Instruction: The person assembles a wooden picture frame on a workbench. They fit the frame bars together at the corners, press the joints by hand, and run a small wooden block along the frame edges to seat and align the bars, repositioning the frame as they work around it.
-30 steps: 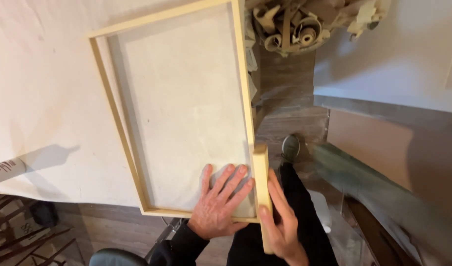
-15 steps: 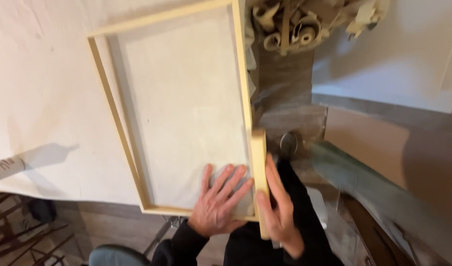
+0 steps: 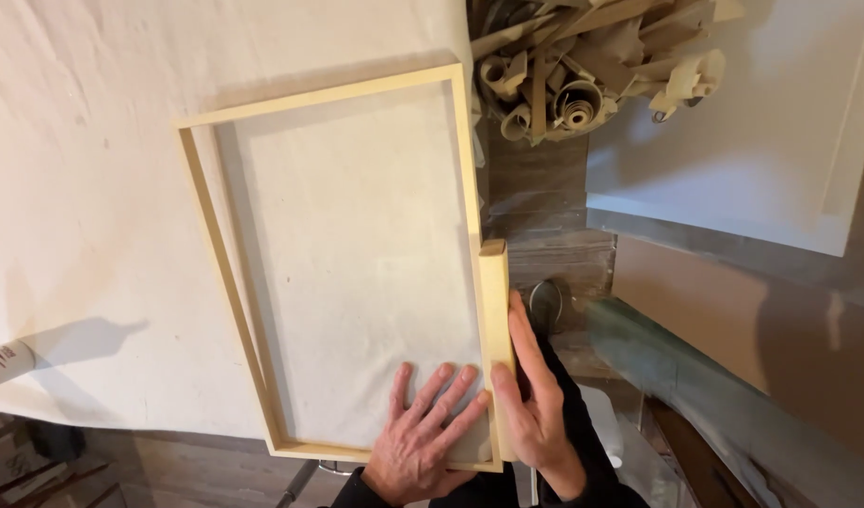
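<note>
A: Where is the wooden frame (image 3: 227, 282)?

B: Flat on the cloth-covered table (image 3: 84, 207), long side running away from the person, near corner at the table's edge.

A: Hands?

B: Left hand (image 3: 423, 437) lies flat, fingers spread, pressing the canvas (image 3: 357, 273) inside the frame. Right hand (image 3: 537, 404) wraps a short wooden block (image 3: 496, 310) against the frame's right rail.

A: Handling?

B: Judged light and stiff; thin rails could rack, so grip the long rails near a corner. Canvas is soft.

A: Surroundings?

B: Rolled paper scraps (image 3: 564, 85) beyond; white board (image 3: 733, 150) to the right.
</note>
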